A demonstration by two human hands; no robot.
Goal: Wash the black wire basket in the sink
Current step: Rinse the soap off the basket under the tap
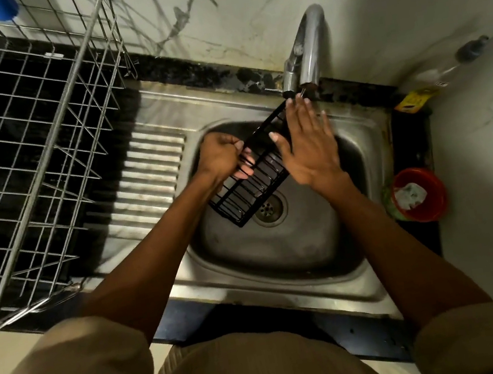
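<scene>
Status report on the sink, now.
Left hand grips black wire basket; right hand flat against it. Basket tilted over sink, under tap. Nothing obstructing.

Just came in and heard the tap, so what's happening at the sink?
A person is washing a black wire basket over the steel sink. The left hand grips one long side of the basket, holding it tilted above the drain. The right hand lies flat and open against its other side, fingertips up by the tap spout. Whether water is running cannot be told. A wire dish rack stands to the left.
</scene>
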